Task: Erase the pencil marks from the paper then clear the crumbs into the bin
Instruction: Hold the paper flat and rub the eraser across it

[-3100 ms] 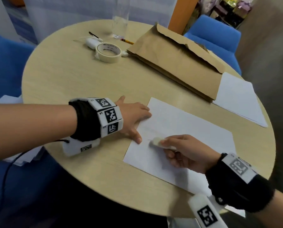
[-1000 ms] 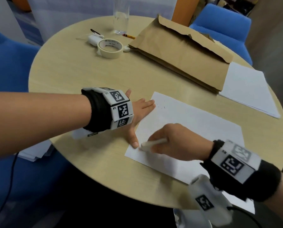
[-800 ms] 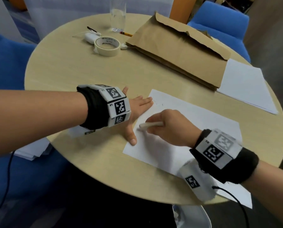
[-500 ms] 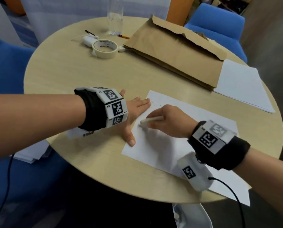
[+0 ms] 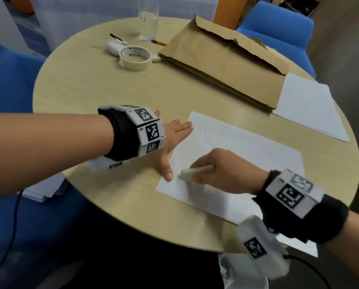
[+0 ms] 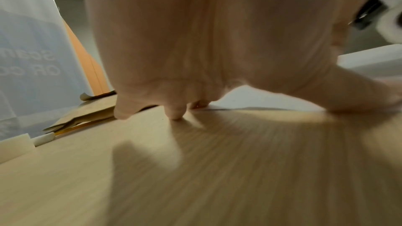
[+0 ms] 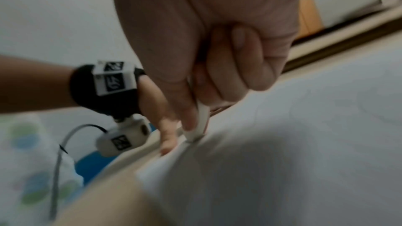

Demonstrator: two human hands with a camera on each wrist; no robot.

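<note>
Flat on the round table [image 5: 86, 84], pressing the left edge of the paper [image 5: 247, 155]: left hand [image 5: 174, 132], fingers straight and spread, thumb stretched down along the sheet's left edge toward its near corner. Largely covered in the head view by the tagged wristband [image 5: 147, 130]; filling the top of the left wrist view as a blurred palm [image 6: 217, 40], fingertips [image 6: 174, 114] on the wood.

Just right of that thumb, on the paper near its near-left corner: white eraser [image 5: 195, 171], tip touching the sheet, clamped between thumb and curled fingers of the right hand [image 5: 226, 174]. Only its front end showing; rest buried in the grip. Same pinch in the right wrist view, eraser [image 7: 201, 118] a pale sliver, motion-blurred.

Faint dark flecks on the paper near its far-left corner [image 5: 201, 129] and left edge; pencil marks or crumbs, too small to tell.

Beyond the paper: brown paper bag [image 5: 226, 59] lying flat, torn mouth facing away, contents hidden. Right of the bag, partly under it: second white sheets [image 5: 308, 107]. Left of the bag: roll of masking tape [image 5: 135, 57], small white objects beside it hard to identify, clear glass [image 5: 149, 24] cut off at the top edge, short stub of pencil [image 5: 158, 42] showing at the bag's corner. Blue chairs [image 5: 278, 28] around the table
</note>
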